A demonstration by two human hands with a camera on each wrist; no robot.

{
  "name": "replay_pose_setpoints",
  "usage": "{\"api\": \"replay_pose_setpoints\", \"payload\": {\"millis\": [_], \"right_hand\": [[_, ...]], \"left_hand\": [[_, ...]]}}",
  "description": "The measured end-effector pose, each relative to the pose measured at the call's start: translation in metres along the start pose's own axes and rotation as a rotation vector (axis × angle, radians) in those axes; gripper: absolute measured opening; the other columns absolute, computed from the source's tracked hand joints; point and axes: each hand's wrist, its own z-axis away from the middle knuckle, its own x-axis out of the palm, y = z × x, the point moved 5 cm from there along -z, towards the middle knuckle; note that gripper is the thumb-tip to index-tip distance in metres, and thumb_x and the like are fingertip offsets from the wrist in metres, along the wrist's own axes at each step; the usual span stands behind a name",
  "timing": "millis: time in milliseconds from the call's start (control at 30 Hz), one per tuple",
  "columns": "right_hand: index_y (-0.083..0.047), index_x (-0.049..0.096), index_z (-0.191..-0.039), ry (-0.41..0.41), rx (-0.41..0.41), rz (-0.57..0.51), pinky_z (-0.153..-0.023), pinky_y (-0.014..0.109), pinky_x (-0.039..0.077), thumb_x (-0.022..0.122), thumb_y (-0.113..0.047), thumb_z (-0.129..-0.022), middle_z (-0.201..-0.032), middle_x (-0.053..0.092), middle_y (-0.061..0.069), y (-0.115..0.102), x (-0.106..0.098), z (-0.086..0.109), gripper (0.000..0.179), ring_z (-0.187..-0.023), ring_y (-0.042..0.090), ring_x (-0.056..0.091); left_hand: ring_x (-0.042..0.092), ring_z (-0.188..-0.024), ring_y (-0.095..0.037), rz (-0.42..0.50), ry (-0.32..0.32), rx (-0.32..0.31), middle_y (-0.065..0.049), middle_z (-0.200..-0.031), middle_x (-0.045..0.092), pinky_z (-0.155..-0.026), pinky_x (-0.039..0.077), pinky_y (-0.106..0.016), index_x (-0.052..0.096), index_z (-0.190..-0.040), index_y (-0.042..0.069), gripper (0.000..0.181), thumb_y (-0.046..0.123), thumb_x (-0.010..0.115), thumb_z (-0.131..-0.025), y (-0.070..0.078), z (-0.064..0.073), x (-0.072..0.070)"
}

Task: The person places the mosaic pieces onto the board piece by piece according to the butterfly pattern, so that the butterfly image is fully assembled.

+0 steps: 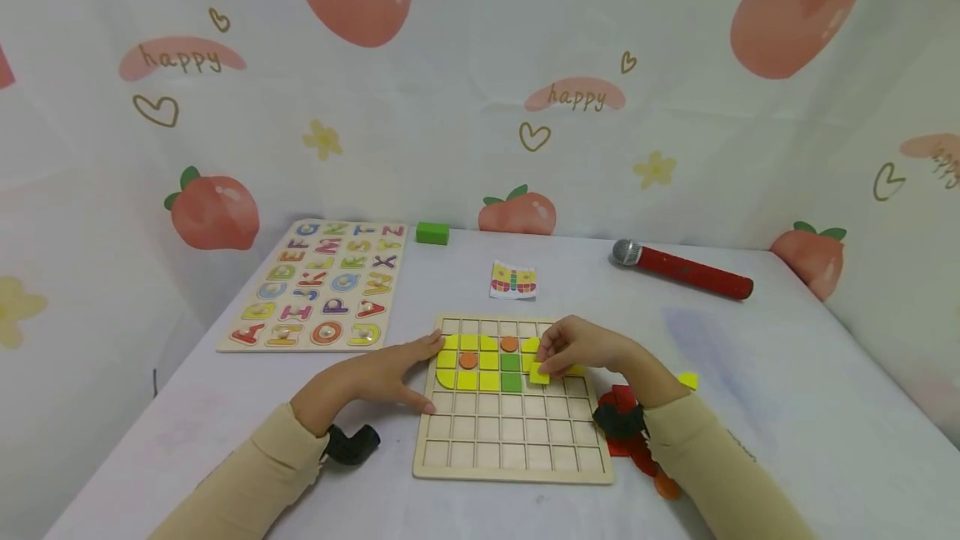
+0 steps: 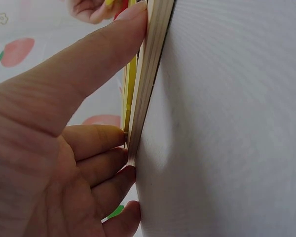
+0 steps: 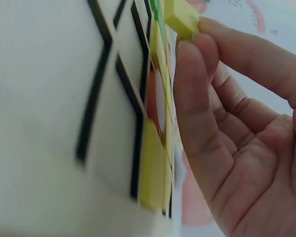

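A wooden grid board (image 1: 488, 429) lies on the table, its upper rows partly filled with yellow pieces (image 1: 467, 380), green squares (image 1: 511, 372) and round orange pieces (image 1: 509, 344). My right hand (image 1: 582, 346) pinches a yellow square tile (image 3: 181, 19) between thumb and fingertips, over the board just right of the green squares. At the board's left edge rests my left hand (image 1: 390, 371), fingers spread and relaxed. In the left wrist view its thumb (image 2: 101, 61) and fingertips touch the board's side.
Beyond the board lies a small butterfly picture card (image 1: 513, 281). An alphabet puzzle (image 1: 324, 286) is at the back left beside a green block (image 1: 432, 233). A red microphone (image 1: 686, 271) lies at the back right. Loose red pieces (image 1: 621, 446) are beside my right wrist.
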Motion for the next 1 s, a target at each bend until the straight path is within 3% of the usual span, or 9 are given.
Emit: {"api": "replay_pose_setpoints", "payload": {"millis": [267, 1000], "right_hand": [[-0.001, 0.067, -0.083, 0.042, -0.05, 0.089, -0.064, 0.023, 0.044, 0.072, -0.013, -0.08, -0.07, 0.059, -0.002, -0.0065, 0.0099, -0.0057, 0.014, -0.066, 0.012, 0.05], [-0.003, 0.067, -0.08, 0.079, -0.039, 0.191, -0.062, 0.022, 0.042, 0.074, -0.011, -0.078, -0.07, 0.057, -0.002, -0.0078, 0.0114, -0.0058, 0.011, -0.066, 0.012, 0.049]], "left_hand": [[0.015, -0.145, -0.023, 0.0, 0.0, 0.034, -0.005, -0.158, 0.013, -0.117, 0.021, -0.044, 0.023, -0.149, 0.012, 0.099, 0.047, 0.075, -0.072, 0.0008, 0.0, -0.0007], [0.015, -0.145, -0.02, -0.014, 0.005, 0.012, -0.001, -0.158, 0.013, -0.117, 0.021, -0.041, 0.023, -0.149, 0.015, 0.099, 0.046, 0.076, -0.071, -0.0011, -0.0005, 0.0]]}}
